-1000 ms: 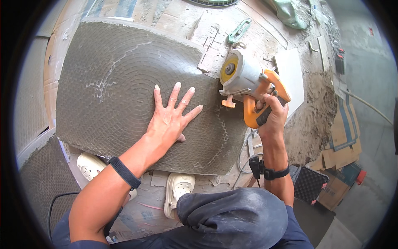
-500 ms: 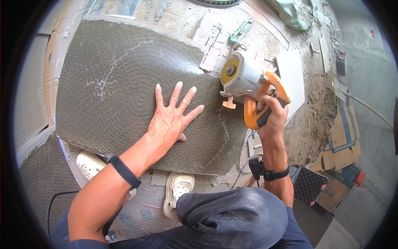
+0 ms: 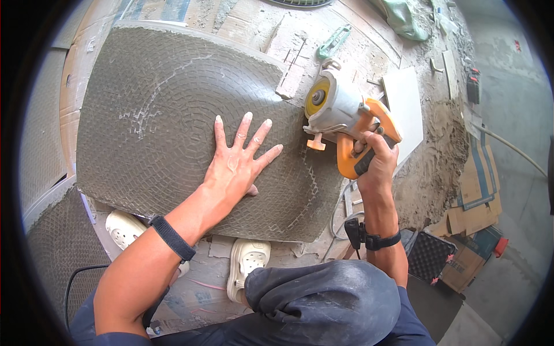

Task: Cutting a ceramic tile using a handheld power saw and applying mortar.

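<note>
My left hand [image 3: 234,167] lies flat with fingers spread on a large grey slab [image 3: 138,161], whose textured surface has concentric rings, pale streaks and a notch at the upper right. My right hand [image 3: 378,161] is closed round the handle of an orange-and-grey circular cutter [image 3: 341,106] with a yellow disc. The cutter is at the slab's right side, by the notch; I cannot tell whether its disc touches the slab. A white board [image 3: 407,92] is just beyond the tool, and a grey cord [image 3: 337,230] runs down below it.
A green tool [image 3: 333,40] and green cloth [image 3: 407,23] are at the top, among debris. Cardboard [image 3: 476,219] and a dark foam-lined case [image 3: 430,256] are at the right, beside a hose [image 3: 513,150]. More textured slabs [image 3: 40,121] are at the left. My feet in white clogs [image 3: 248,265] are below.
</note>
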### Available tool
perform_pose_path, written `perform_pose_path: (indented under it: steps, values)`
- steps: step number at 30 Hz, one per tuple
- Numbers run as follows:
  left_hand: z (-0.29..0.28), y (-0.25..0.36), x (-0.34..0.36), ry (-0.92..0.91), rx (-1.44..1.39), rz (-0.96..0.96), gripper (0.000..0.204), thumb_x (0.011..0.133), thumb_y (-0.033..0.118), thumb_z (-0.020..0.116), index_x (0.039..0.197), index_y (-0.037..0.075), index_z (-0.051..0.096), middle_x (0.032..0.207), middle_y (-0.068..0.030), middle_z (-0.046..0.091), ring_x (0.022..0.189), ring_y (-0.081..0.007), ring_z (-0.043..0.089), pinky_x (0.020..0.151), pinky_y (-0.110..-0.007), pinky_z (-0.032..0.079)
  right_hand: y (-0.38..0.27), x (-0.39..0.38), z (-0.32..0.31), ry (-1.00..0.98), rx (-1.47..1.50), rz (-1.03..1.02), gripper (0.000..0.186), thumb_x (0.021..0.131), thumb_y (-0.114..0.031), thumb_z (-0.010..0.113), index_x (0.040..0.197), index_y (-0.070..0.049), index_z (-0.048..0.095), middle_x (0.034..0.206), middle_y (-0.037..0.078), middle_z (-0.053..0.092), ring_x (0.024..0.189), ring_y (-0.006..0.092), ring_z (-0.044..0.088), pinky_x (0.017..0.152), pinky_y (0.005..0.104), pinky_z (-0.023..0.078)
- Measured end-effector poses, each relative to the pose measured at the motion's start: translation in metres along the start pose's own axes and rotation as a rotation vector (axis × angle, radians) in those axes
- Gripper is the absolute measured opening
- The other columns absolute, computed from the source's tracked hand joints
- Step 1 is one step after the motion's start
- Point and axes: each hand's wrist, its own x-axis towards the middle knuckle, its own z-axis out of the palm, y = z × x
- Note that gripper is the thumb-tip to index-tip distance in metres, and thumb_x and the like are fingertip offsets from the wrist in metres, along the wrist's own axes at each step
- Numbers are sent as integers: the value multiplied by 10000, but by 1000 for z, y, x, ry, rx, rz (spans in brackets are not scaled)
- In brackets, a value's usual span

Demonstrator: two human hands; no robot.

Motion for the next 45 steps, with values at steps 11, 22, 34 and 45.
perform_pose_path:
  steps: [11, 22, 34, 45]
  values:
    - [-1, 0, 0, 19, 12, 6, 1050, 598, 510, 867, 1521, 341, 396, 1653, -114, 179, 1511, -418, 129, 1113, -781, 142, -15, -3, -10, 47, 79, -40, 160, 817, -37, 635, 971, -24, 593, 725, 54, 586, 583, 147, 563, 552, 305, 490]
    - [-1, 1, 0, 20, 2, 6, 1048, 593, 501, 871, 1517, 338, 402, 1651, -112, 179, 1508, -418, 137, 1111, -782, 141, -11, -2, -10, 83, 6, -49, 155, 815, -30, 646, 963, -17, 603, 731, 51, 590, 585, 146, 562, 547, 304, 491]
    - [-1, 0, 0, 3, 3, 2, 1045, 599, 500, 869, 1518, 339, 399, 1652, -113, 178, 1509, -417, 139, 1115, -779, 138, -7, -2, -2, 88, -11, -29, 161, 812, -34, 652, 966, -10, 609, 756, 49, 598, 592, 151, 568, 550, 306, 482]
    - [-2, 0, 0, -1, -14, -1, 1043, 600, 489, 872, 1518, 328, 405, 1652, -114, 182, 1512, -415, 130, 1119, -780, 129, -13, -7, 6, 93, -38, -9, 141, 813, -47, 654, 942, -12, 607, 735, 45, 584, 591, 143, 559, 556, 302, 479]
